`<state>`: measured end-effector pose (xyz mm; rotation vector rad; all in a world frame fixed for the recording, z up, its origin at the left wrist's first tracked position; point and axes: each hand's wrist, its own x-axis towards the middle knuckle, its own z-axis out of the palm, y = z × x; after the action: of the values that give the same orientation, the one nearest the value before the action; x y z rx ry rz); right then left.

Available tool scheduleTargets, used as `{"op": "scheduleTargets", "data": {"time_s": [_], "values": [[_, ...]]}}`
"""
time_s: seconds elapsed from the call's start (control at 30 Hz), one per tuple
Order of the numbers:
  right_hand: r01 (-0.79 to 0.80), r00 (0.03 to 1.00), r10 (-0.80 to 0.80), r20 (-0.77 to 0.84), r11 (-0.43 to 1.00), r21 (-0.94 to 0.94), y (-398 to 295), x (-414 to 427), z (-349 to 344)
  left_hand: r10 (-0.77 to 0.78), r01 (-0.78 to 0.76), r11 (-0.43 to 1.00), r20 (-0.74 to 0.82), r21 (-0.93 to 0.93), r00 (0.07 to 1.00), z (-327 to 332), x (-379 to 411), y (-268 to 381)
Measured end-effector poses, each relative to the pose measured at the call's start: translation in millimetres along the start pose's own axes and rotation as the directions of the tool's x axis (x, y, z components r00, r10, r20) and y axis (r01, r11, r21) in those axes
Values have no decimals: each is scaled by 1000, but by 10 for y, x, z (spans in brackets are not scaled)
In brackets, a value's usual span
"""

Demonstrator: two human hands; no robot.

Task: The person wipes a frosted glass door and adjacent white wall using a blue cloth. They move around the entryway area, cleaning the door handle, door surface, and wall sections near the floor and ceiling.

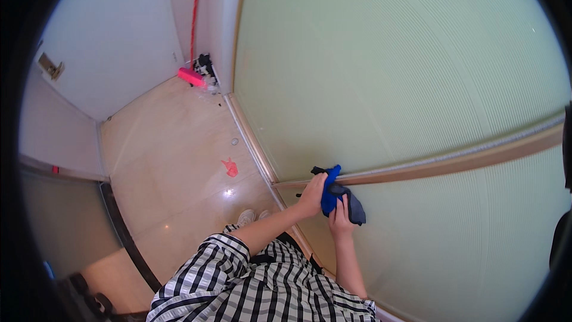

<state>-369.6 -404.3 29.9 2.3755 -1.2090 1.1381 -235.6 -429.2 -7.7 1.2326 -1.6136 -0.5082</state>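
Note:
Both my hands are on a bunched cloth (330,194), bright blue with dark grey parts; I cannot tell whether it is one piece or two. My left hand (313,196) presses the blue part near the edge of a ribbed, pale green glass sliding panel (357,71). Just below and to the right, my right hand (342,219) holds the lower part, where a grey fold (355,209) hangs over the fingers. The cloth lies across the left end of a wood-toned rail (429,169) with a silvery upper edge.
A second ribbed glass panel (447,223) lies on the near side of the rail. Along the tiled floor (178,143) runs a door track (250,136). A pink broom (192,77) with a red handle stands in the corner by a white door (116,31). A red scrap (230,167) lies on the floor.

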Motion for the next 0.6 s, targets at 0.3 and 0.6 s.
{"op": "scheduleTargets", "data": {"time_s": [0.3, 0.6], "values": [[-294, 941, 220, 257, 909, 296, -597, 352, -500, 158, -158, 987, -82, 12, 984, -336, -207, 234], [-296, 921, 380, -87, 827, 478, -991, 483, -1264, 413, -438, 883, 164, 171, 896, -924, 942, 1315]]}}
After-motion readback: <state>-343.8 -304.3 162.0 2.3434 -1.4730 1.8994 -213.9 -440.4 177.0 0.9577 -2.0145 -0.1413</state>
